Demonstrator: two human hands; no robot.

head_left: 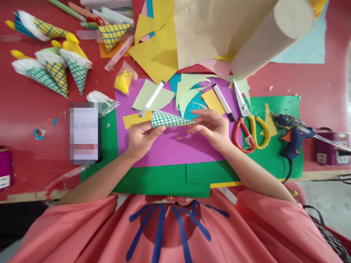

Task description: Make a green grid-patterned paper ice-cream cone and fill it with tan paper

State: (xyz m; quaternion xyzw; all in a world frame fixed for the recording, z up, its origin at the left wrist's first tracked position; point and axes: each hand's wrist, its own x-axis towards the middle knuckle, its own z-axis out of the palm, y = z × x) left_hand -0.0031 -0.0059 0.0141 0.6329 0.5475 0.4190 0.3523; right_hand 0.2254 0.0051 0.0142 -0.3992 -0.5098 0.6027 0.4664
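Finished cones, upper left of red tabletop; left hand: grip closed round wide end of checked paper cone, over purple sheet; right hand: grip narrow, fingers at its tip; scissors, then glue gun

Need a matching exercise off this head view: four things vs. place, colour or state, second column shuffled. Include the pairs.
Things
1. Scissors
2. Glue gun
3. Paper cone nearest the person
4. Yellow pieces

Place, colour or state
A. Wide end in the left hand, right hand at the tip
B. Inside a clear plastic bag
C. Blades spread slightly or closed can't be told; one handle red, the other yellow
D. Blue body, lying at the right of the work area

Right pairs
1-C; 2-D; 3-A; 4-B
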